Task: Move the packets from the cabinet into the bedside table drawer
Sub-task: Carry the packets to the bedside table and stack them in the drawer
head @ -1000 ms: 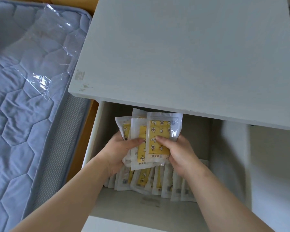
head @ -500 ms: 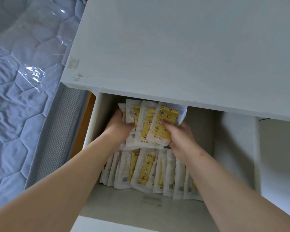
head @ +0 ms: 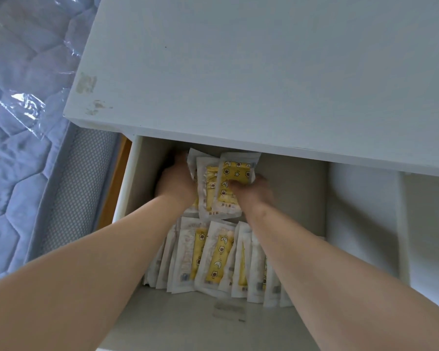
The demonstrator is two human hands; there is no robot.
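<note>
The white bedside table's drawer (head: 299,203) stands pulled out below the tabletop (head: 264,72). A bundle of white packets with yellow star-patterned inserts (head: 226,188) is held deep inside the drawer, its top edge just under the tabletop's front lip. My left hand (head: 175,183) clasps the bundle's left side and my right hand (head: 254,193) its right side, thumb on the front packet. A row of several similar packets (head: 213,259) stands upright in the drawer in front of the bundle, partly hidden by my forearms.
A blue quilted mattress (head: 18,153) with a clear plastic sheet (head: 28,105) lies to the left, with a wooden bed frame edge (head: 114,188) against the table. The drawer's right wall (head: 360,219) and its bare floor (head: 183,320) show near me.
Both hands have carried the bundle lower and farther back into the drawer, toward the space behind the standing row. The view has moved closer to the drawer.
</note>
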